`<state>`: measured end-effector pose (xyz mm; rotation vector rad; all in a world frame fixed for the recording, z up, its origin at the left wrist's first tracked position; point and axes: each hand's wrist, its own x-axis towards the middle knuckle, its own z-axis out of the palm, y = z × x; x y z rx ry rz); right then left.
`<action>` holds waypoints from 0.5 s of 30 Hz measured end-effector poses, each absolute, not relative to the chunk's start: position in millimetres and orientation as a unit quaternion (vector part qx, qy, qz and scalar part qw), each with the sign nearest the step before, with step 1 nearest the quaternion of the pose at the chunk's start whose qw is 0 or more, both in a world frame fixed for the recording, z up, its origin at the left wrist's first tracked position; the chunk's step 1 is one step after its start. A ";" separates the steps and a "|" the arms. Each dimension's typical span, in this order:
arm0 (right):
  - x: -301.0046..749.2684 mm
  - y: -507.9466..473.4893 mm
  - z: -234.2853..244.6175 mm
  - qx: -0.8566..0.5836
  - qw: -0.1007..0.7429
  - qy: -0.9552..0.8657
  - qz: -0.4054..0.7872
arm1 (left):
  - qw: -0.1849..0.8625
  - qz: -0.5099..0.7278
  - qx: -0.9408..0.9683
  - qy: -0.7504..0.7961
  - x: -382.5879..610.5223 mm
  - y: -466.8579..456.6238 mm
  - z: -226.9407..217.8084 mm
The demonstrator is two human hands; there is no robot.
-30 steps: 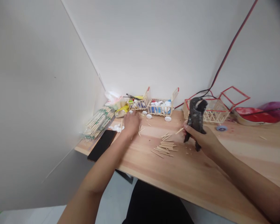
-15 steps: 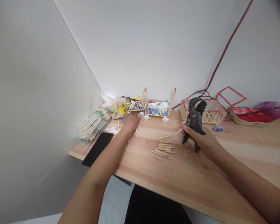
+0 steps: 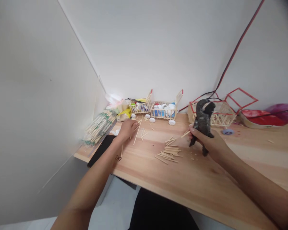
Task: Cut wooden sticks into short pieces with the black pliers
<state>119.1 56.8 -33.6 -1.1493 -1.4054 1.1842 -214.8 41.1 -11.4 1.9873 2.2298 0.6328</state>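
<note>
My right hand [image 3: 210, 143] is closed round the handles of black cutting pliers [image 3: 203, 123], held upright over the wooden table [image 3: 206, 179] with the jaws up. A short cut stick [image 3: 185, 134] lies just left of its fingers. My left hand [image 3: 127, 128] is at the far left of the table, fingers closed on a long thin wooden stick [image 3: 137, 131] that slants up and to the right. Between the hands lies a pile of short cut sticks [image 3: 170, 151].
Two small stick-built carts [image 3: 158, 110] holding bottle caps stand by the wall. A stick frame with red edges [image 3: 220, 113] is behind the pliers. A bundle of wrapped sticks [image 3: 99, 126] and a black phone [image 3: 102, 147] lie at the left edge. A red cable [image 3: 232, 57] climbs the wall.
My left hand has drawn back from the carts toward me and now holds a long stick. My right hand with the pliers has stayed in place.
</note>
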 end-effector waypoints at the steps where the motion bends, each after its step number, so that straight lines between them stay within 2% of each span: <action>1: 119.1 57.2 -34.0 -0.467 0.467 -0.573 0.485 | 0.045 0.235 0.634 0.735 -218.4 40.6 -9.8; 4: 119.0 58.1 -35.1 -0.470 0.470 -0.564 0.490 | 0.022 0.273 0.583 0.765 -224.8 45.1 -6.1; 15: 122.9 59.2 -37.3 -0.488 0.450 -0.579 0.472 | 0.057 0.181 0.583 0.790 -215.3 82.0 -17.0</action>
